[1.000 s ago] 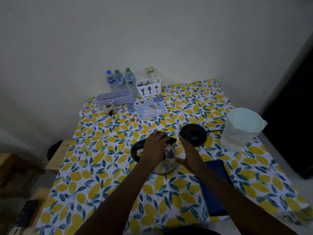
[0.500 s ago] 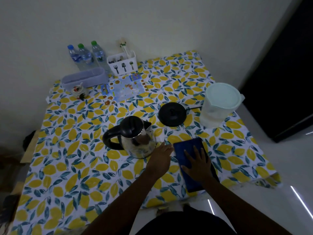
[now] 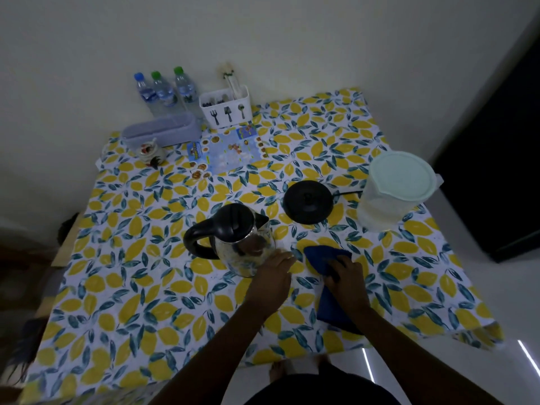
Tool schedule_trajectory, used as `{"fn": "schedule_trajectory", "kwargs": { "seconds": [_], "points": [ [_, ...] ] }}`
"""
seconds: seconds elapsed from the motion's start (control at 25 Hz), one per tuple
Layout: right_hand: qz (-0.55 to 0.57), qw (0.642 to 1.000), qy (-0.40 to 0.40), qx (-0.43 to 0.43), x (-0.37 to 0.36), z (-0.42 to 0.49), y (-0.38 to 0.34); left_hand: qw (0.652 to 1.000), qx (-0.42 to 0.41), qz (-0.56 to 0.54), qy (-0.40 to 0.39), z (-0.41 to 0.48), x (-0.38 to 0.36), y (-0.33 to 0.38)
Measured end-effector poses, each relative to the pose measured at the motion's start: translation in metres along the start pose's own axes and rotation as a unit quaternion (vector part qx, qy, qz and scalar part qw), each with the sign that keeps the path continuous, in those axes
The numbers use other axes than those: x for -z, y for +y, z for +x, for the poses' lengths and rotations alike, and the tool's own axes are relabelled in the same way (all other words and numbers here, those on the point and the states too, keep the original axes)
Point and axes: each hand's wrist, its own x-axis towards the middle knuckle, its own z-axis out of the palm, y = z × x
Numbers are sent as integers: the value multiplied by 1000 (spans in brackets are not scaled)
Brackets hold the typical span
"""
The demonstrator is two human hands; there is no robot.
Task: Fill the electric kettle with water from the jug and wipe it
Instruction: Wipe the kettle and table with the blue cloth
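A steel electric kettle (image 3: 233, 238) with a black lid and handle stands mid-table, its lid down. My left hand (image 3: 271, 276) rests flat on the cloth beside the kettle's lower right side, fingers near its base. My right hand (image 3: 346, 277) grips a dark blue cloth (image 3: 323, 258), bunching its far end up off the table. The kettle's black round base (image 3: 308, 201) lies behind the cloth, its cord running right. A translucent plastic jug (image 3: 391, 191) with a pale green lid stands at the right, holding some water.
The table (image 3: 146, 302) wears a lemon-print cover. At its back edge stand three water bottles (image 3: 163, 92), a white cutlery holder (image 3: 226, 108), a lilac box (image 3: 162, 128), a small ornament (image 3: 150, 152) and a printed leaflet (image 3: 228, 150). A dark doorway (image 3: 496, 141) lies right.
My left hand came off the kettle's lid and dropped to the table beside it. My right hand moved onto the blue cloth and has gathered it up. The view shifted.
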Motion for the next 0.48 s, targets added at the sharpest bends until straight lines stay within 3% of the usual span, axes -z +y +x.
{"fn": "schedule_trajectory", "kwargs": {
  "seconds": [0.24,0.4,0.48],
  "points": [
    [246,961,85,89,65,28,-91,984,-6,-2,177,-12,66,-14],
    [302,932,63,190,107,59,-166,948,69,-10,311,-23,118,-39],
    [282,930,33,234,105,76,-207,948,132,10,289,-22,134,-69]
  ]
}}
